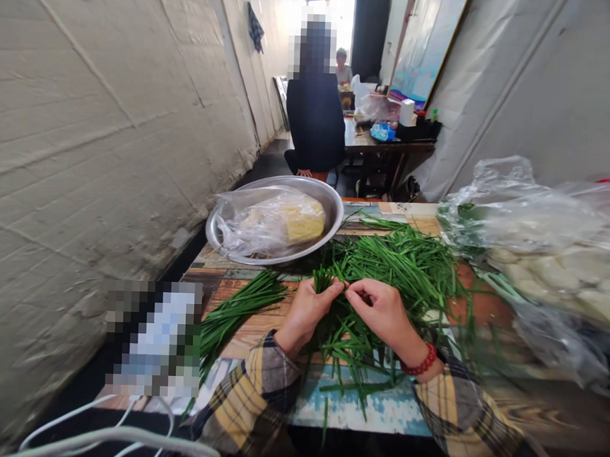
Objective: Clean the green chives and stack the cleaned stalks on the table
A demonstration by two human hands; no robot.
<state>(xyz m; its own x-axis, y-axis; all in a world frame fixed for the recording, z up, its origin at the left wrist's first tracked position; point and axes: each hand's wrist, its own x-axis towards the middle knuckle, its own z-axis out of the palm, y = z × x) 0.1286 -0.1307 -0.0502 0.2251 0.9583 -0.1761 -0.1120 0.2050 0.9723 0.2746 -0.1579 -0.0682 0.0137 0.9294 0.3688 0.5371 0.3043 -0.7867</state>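
A bunch of garlic chives (323,278) is gripped in my left hand (309,307), with the cut ends poking up above the thumb. Close beside it, my right hand (382,314) pinches with thumb and forefinger near the tips of that bunch. What sits in the pinch is too small to make out. Behind and under both hands spreads a loose heap of garlic chives (398,262). To the left lies a neater pile of chives (245,310) with its stalks lined up.
A metal basin (338,219) holding a plastic bag (255,217) with something yellow stands at the table's far left. Clear bags of pale round items (558,271) fill the right side. White cables (117,435) run at lower left. A person in dark clothes (316,129) sits beyond.
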